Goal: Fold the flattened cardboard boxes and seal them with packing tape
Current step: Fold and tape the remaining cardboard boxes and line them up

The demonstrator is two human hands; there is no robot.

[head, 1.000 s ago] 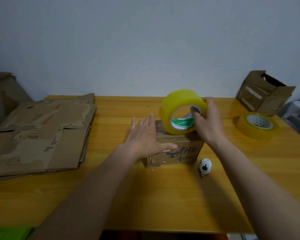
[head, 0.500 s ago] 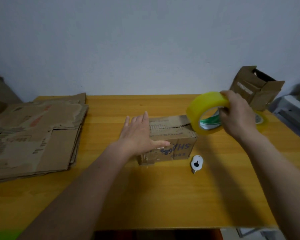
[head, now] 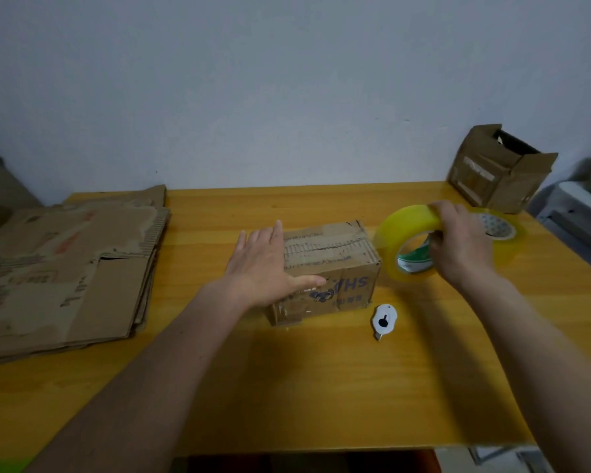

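Left hand [head: 265,268] lies flat on the box [head: 335,268] mid-table [head: 321,387]; right hand [head: 461,247] grips the tape roll [head: 403,240] just right of it, a strip stretched across to the box.

Both bare forearms reach forward from the near edge; the left hand [head: 265,268] lies flat, fingers straight, thumb out to the right, while the right hand [head: 461,245] is curled, gripping

The desk [head: 321,387] is smooth, shiny wood. The box [head: 335,268] is rough brown cardboard. The tape roll [head: 406,240] is shiny yellow plastic.
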